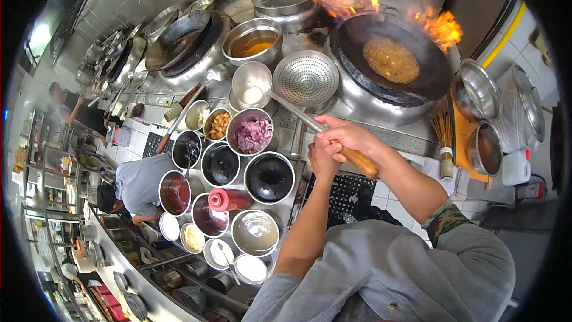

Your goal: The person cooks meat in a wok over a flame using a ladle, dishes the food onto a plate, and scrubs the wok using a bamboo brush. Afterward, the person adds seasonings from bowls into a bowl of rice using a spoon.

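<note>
My right hand (348,137) grips the handle of a long ladle (295,109), its wooden end (360,163) sticking out toward me. Close against it, my left hand (323,160) is closed at the same handle, its fingers partly hidden. Something white lies in the ladle's bowl, which hangs over a small pot beside a perforated strainer (305,79). At the right, a black wok (351,42) holds bubbling brownish liquid with pieces in it; flames rise behind it.
Behind the ladle stands a pot of orange liquid (253,43). Several tubs of ingredients, including sliced red onion (252,135), and a red squeeze bottle (229,200) are at the left. A co-worker (140,185) bends over a counter there. Metal bowls (478,90) stand right.
</note>
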A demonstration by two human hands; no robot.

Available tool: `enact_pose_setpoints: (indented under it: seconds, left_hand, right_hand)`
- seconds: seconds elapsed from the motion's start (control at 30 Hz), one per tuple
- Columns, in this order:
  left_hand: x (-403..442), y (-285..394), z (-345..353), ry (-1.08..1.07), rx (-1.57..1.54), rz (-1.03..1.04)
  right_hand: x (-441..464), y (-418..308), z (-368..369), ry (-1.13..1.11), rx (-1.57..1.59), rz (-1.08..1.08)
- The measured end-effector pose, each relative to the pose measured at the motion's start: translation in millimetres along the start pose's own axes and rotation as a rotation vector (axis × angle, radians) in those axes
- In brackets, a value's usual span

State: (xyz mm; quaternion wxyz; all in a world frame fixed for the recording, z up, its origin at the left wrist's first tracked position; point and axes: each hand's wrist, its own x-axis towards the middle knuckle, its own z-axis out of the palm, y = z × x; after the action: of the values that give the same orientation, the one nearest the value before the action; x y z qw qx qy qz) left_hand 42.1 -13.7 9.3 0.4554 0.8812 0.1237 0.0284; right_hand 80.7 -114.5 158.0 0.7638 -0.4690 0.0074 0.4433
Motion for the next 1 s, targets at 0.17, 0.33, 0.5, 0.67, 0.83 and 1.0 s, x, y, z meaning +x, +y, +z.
enact_pose_setpoints:
  seconds: [0.17, 0.33, 0.5, 0.67, 0.83, 1.0]
  left_hand:
    - [2.6, -14.2, 15.1, 0.082, 0.066, -0.031]
    - [0.4, -18.6, -20.5, -0.179, -0.607, -0.267]
    - [-30.2, 29.8, -57.3, -0.393, -1.503, -0.532]
    - [0.2, 62.1, -6.1, -0.487, -1.373, -0.571]
    - [14.4, 150.7, 30.6, -0.497, -1.203, -0.673]
    - [23.8, 217.5, 53.2, -0.580, -1.177, -0.690]
  right_hand:
    - [-53.4, -24.3, -26.2, -0.218, 0.552, -0.004]
    - [-133.7, -64.5, -71.4, -0.144, 0.628, -0.162]
    - [-197.2, -117.4, -141.8, 0.380, -0.074, -0.181]
    - [-212.3, -138.9, -215.2, 0.726, -0.950, 0.005]
    - [-215.1, -119.7, -264.7, 0.870, -1.314, -0.218]
    - [-242.5, -145.8, -241.4, 0.681, -0.875, -0.009]
